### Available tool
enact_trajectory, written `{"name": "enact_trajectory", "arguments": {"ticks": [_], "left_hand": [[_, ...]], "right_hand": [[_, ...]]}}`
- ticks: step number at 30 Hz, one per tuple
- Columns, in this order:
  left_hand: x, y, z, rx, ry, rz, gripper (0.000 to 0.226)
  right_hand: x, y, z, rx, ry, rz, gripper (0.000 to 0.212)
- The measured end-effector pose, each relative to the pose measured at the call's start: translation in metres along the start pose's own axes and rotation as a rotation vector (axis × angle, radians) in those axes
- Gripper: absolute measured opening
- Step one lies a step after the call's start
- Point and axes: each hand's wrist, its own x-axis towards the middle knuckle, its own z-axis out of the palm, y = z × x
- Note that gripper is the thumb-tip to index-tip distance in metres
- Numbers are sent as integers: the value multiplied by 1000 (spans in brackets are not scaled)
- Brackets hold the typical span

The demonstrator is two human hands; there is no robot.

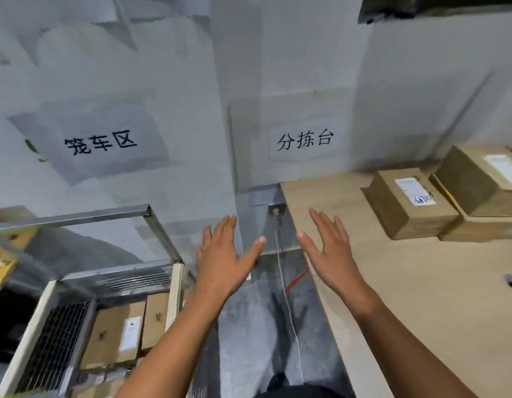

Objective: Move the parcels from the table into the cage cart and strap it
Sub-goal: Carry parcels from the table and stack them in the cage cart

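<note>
Holding both bare hands out in front, the person has nothing in them. The left hand [223, 254] and the right hand [328, 248] are both flat, with fingers straight and spread. The left hand hangs over the gap beside the grey metal cage cart with wire mesh sides [57, 340], which sits low on the left. Some brown cardboard boxes with white labels [117, 337] already lie inside it. The right hand hovers over the left edge of the pale wooden table [392, 282]. More parcels sit on that table, off to the right and a little further back than the hands. The nearest brown parcel with a white label [407, 208] is near the right hand but not touching it. Its long side seems to point away from the person, toward the grey wall. A bigger brown parcel [484, 179] sits just beside it, further right. The right hand is closer, so it would likely get there first, and the left hand would have to cross over the gap. No strap can be seen on the cart.
</note>
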Motion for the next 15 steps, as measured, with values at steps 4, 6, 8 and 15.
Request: {"name": "enact_trajectory", "arguments": {"ticks": [4, 6, 8, 15], "left_hand": [[29, 62, 48, -36, -107, 118, 100], [38, 95, 76, -57, -178, 164, 103], [44, 126, 104, -82, -230, 202, 102], [52, 215, 204, -160, -438, 307, 93]], "right_hand": [[-7, 51, -53, 36, 128, 135, 76], [-16, 74, -82, 32, 183, 203, 77], [-26, 93, -111, 30, 248, 248, 78], [-52, 144, -189, 45, 446, 361, 68]]}}
